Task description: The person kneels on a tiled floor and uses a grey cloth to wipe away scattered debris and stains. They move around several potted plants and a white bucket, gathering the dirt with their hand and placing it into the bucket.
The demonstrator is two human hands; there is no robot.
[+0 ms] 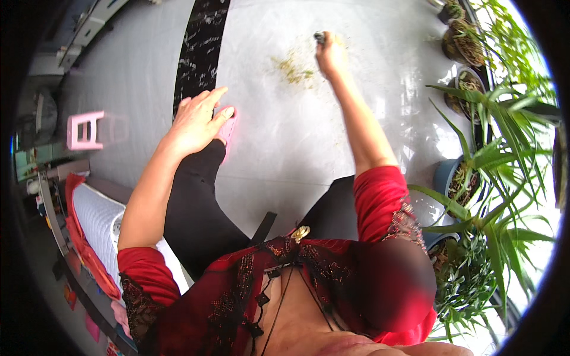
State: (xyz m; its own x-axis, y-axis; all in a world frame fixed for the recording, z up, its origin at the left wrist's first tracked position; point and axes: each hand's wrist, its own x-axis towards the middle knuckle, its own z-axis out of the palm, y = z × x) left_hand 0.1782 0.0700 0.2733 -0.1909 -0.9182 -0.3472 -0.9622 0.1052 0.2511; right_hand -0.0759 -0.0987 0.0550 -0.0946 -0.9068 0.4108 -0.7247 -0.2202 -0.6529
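Observation:
My right hand (331,55) is stretched out ahead, low over the light grey floor (276,133). Its fingers wrap a small dark object (319,37); blur and the hand itself hide what kind of object it is. Just left of that hand lies a loose scatter of yellow-green plant debris (294,69), thinning to specks around it. My left hand (198,120) hangs over my left knee and foot, palm down and fingers spread, holding nothing. Under it shows part of a pink slipper (229,129).
Potted plants line the right side by a bright window, among them a blue pot (445,175) with long spiky leaves (503,115). A black marbled strip (200,49) crosses the floor. At left stand a pink plastic stool (85,130) and a seat with a quilted cover (95,218).

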